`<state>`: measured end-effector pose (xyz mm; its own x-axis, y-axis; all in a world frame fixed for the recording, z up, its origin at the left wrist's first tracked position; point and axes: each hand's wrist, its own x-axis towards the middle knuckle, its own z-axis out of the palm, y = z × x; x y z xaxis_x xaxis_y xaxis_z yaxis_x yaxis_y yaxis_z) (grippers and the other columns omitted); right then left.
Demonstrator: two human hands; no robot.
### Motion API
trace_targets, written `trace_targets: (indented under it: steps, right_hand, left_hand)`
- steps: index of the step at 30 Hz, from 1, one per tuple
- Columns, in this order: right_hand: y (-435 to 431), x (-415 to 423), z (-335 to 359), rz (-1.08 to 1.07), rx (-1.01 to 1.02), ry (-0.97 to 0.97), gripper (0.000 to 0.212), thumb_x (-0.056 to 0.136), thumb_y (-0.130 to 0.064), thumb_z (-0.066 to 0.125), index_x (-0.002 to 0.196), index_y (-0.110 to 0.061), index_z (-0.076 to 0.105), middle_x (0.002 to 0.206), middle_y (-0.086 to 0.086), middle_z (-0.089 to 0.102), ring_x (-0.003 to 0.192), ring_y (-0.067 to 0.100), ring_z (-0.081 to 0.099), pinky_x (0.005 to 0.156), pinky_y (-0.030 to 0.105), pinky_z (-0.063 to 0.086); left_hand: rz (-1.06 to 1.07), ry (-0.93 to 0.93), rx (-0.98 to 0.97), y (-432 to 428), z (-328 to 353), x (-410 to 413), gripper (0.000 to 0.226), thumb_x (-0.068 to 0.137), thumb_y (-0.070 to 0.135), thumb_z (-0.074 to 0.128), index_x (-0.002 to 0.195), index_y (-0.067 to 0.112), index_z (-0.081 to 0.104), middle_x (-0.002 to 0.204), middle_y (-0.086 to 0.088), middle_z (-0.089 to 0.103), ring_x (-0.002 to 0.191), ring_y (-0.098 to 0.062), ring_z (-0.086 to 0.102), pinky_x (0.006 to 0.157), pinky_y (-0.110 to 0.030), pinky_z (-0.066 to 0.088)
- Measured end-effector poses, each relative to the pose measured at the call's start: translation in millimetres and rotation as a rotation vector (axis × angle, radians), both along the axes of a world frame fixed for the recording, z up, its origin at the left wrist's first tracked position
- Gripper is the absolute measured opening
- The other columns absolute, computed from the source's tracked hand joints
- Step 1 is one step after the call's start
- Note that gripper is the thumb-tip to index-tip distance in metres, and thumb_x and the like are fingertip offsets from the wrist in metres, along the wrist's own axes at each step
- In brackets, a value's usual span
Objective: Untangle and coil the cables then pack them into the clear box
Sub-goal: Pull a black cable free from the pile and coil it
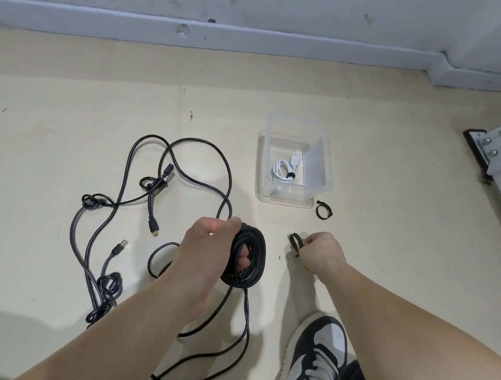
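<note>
My left hand (206, 247) grips a coil of black cable (251, 258), its fingers through the middle of the loops; the cable's loose tail (227, 336) trails down over the floor. My right hand (320, 253) pinches a black strap tie (295, 241) with a yellow end, just above the floor. A tangle of dark braided cables (150, 185) with knots and plugs lies to the left. The clear box (292, 191) stands beyond my hands and holds a coiled white cable (283, 170).
A second black strap tie (323, 210) lies beside the box's near right corner. My black and white shoe (314, 360) is at the bottom right. A grey metal frame leg (500, 154) stands at the right, and a wall with a skirting runs along the back.
</note>
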<state>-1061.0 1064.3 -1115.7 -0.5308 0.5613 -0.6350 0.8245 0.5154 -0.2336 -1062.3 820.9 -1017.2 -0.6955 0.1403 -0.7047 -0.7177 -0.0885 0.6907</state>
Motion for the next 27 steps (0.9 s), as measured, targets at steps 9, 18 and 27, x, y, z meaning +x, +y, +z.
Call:
trace_targets:
  steps: [9,18,27]
  right_hand:
    - [22.8,-4.5,3.2,-0.052,0.107,-0.012,0.038,0.077,-0.051,0.071,0.089,-0.015,0.065,0.084,0.002,0.073,0.073,0.023,0.069,0.063,0.028,0.047]
    - [0.9,-15.9,13.9,-0.321,-0.353,0.337,0.047,0.075,-0.046,0.088,0.076,-0.008,0.061,0.052,0.011,0.062,0.04,0.022,0.053,0.046,0.025,0.047]
    - [-97.8,-70.9,132.9,0.044,-0.572,0.571,0.042,0.081,-0.038,0.085,0.063,-0.018,0.053,0.069,0.004,0.068,0.057,0.013,0.057,0.063,0.027,0.044]
  left_hand:
    - [0.001,-0.004,0.005,2.5,-3.1,-5.3,0.029,0.098,0.035,0.063,0.113,0.011,0.058,0.072,-0.007,0.071,0.06,-0.022,0.065,0.079,-0.041,0.058]
    - [-0.046,0.02,-0.035,-1.4,-1.0,-3.4,0.029,0.097,0.037,0.063,0.11,0.012,0.06,0.072,-0.006,0.071,0.061,-0.022,0.065,0.071,-0.037,0.054]
    - [-0.015,0.126,-0.044,-37.1,67.1,-24.0,0.02,0.098,0.028,0.06,0.086,0.013,0.062,0.066,-0.009,0.064,0.056,-0.025,0.059,0.067,-0.034,0.052]
